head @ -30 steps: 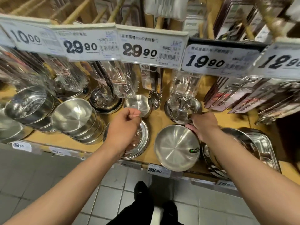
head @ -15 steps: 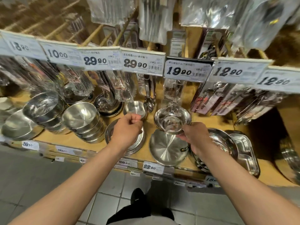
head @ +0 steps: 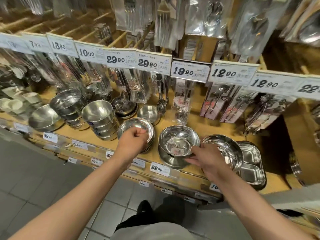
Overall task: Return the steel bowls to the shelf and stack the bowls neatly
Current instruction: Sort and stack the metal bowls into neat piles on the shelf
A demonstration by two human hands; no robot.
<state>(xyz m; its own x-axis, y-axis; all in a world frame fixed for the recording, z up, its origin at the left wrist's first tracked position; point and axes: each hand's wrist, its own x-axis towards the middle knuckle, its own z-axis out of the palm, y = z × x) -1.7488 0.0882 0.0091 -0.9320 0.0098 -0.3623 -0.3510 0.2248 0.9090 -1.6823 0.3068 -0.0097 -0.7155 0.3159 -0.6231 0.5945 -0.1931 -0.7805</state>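
1. The right hand (head: 206,159) holds a steel bowl (head: 178,141) by its near right rim; the thumb and fingers are curled on the rim, so this grip is clamped on the bowl.
2. This bowl sits upright inside a wider pan (head: 170,161), which lies on the wooden shelf (head: 195,118) near its front edge, above the price tag "22.90" (head: 159,168).
3. The left hand (head: 133,142) is over a stack of shallow plates (head: 131,126), to the left of the bowl. Its fingers are curled in a loose fist. The fingertips are hidden behind the hand, so I cannot tell if this grip holds a plate rim or nothing.
4. Just right of the right hand there is a stack of wide bowls (head: 225,149), tilted toward the camera, and beside it divided trays (head: 251,161).
5. Left of the plates stands a leaning stack of deep bowls (head: 98,116). Further left there is another bowl stack (head: 67,104) and a flat dish (head: 43,118).
6. One small bowl (head: 149,113) stands alone behind the plates.
7. Above the shelf runs a row of price labels (head: 188,71), and under them hang packed ladles and spoons (head: 218,101).
8. Below, a grey tiled floor (head: 34,179) shows.
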